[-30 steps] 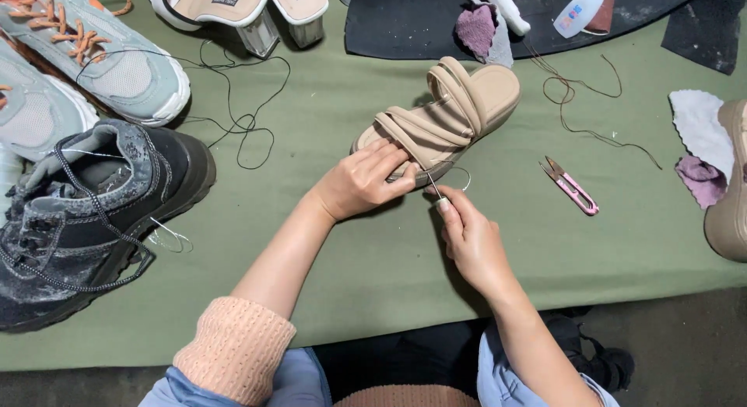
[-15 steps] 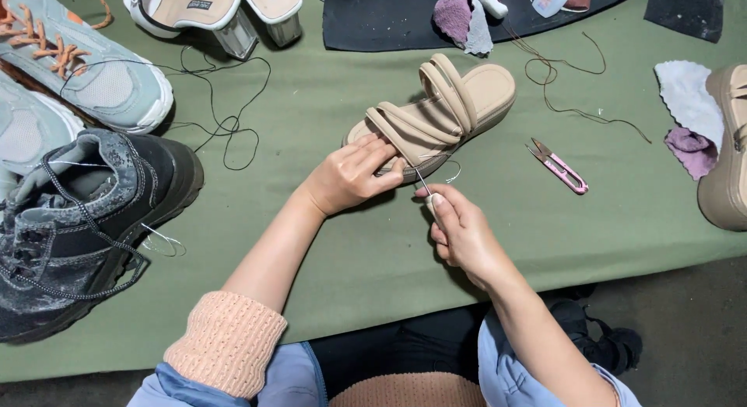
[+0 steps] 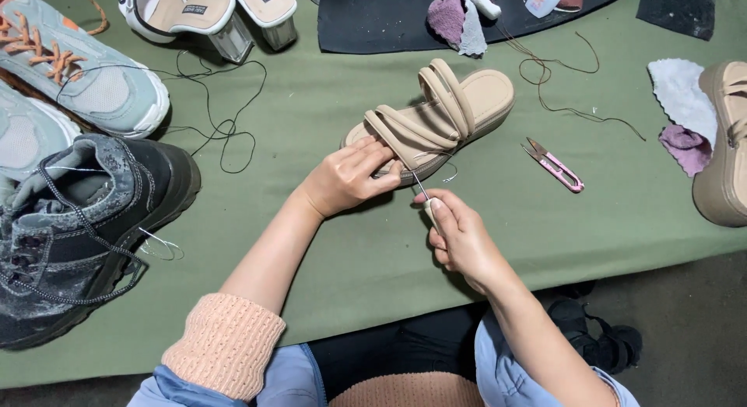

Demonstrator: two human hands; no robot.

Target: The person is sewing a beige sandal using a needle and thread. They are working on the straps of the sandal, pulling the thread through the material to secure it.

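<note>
Sandal, beige, thick-soled with several rounded straps (image 3: 436, 119), lying mid-surface on the green cloth-covered surface (image 3: 327, 243), long axis running diagonally from near-left to far-right, the far-right end pointing toward the dark mat. Left hand (image 3: 346, 177) sits at the near-left end, fingers curled and pressed onto the sole edge and lowest strap, pinning the shoe down. Right hand (image 3: 459, 236) just near and right of that same end, not touching the sandal itself; thumb and fingers pinched around a thin metal awl or needle with a pale handle (image 3: 422, 195), its tip angled far-left into the sole edge beside the left fingers. Pale thread loops near the tip; exact path too fine to tell. Left hand is the nearer one to the shoe; the tool closes the gap for the right. Pink thread snips (image 3: 554, 165) lie to the right, apart. Black worn boot (image 3: 85, 228) at far left of scene.
</note>
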